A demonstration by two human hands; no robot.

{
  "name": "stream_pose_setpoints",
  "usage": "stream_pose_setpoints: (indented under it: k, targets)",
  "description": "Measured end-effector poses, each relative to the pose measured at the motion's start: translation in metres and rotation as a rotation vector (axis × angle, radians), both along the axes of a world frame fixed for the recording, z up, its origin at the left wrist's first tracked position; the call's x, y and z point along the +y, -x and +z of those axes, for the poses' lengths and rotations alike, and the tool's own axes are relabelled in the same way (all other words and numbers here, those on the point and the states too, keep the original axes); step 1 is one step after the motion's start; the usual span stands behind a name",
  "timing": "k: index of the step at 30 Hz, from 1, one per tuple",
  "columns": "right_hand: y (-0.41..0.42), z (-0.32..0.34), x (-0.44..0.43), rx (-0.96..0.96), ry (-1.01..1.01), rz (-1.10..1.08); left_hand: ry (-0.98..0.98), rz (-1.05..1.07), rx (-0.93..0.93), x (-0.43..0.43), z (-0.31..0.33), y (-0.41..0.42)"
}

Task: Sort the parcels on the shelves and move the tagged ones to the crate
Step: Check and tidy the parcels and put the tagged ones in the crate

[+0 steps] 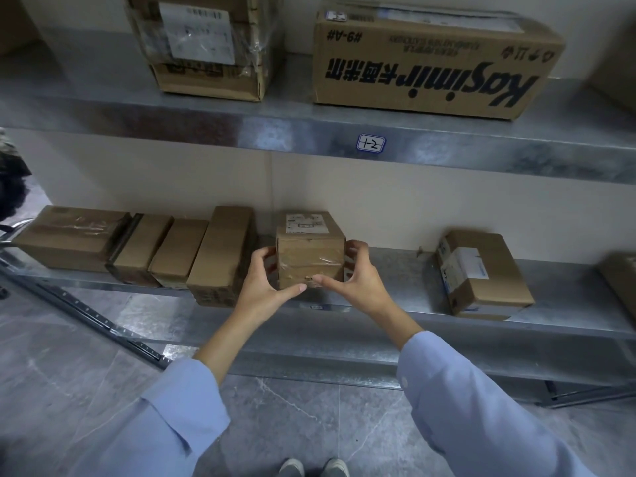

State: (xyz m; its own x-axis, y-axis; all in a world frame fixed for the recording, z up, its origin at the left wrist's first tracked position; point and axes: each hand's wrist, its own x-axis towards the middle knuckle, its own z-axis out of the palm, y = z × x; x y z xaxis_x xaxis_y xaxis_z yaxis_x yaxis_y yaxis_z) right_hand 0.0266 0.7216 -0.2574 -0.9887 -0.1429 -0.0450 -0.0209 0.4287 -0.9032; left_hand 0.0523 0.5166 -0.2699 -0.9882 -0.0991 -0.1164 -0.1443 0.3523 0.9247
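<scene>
A small cardboard parcel (309, 251) with a white label on its top stands on the lower metal shelf (395, 290). My left hand (263, 282) grips its left side, thumb under the front edge. My right hand (354, 277) grips its right side, thumb at the lower front. To the left stands a row of several plain brown parcels (165, 251). To the right lies another labelled parcel (481, 273). No crate is in view.
The upper shelf (241, 132) carries a taped parcel with a label (206, 43) and a large printed carton (433, 60). A shelf tag (370, 143) marks its front edge. A metal rail (86, 311) lies on the grey tiled floor at left.
</scene>
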Motion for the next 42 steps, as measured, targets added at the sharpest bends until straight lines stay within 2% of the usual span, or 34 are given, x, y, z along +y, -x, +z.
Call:
stream_pose_setpoints:
  k: [4,10,15,19,26,42]
  targets:
    - [0.0,0.001,-0.001,0.012,-0.017,-0.012,0.079,-0.017,0.002,0.004,0.004,-0.001]
    - [-0.002,-0.003,0.001,0.039,-0.058,0.011,0.062,-0.007,0.076,0.005,0.003,0.002]
    - [0.001,-0.012,0.003,-0.007,-0.021,-0.014,0.033,0.002,0.007,0.003,-0.014,0.006]
    - [0.006,-0.022,0.003,-0.033,-0.015,-0.025,0.029,0.056,0.021,0.008,-0.026,0.01]
    - [0.011,-0.037,0.005,-0.029,-0.146,0.016,0.183,0.021,0.026,0.017,-0.039,0.019]
    - [0.015,-0.046,0.015,-0.073,-0.196,0.042,0.231,-0.039,-0.048,0.012,-0.045,0.028]
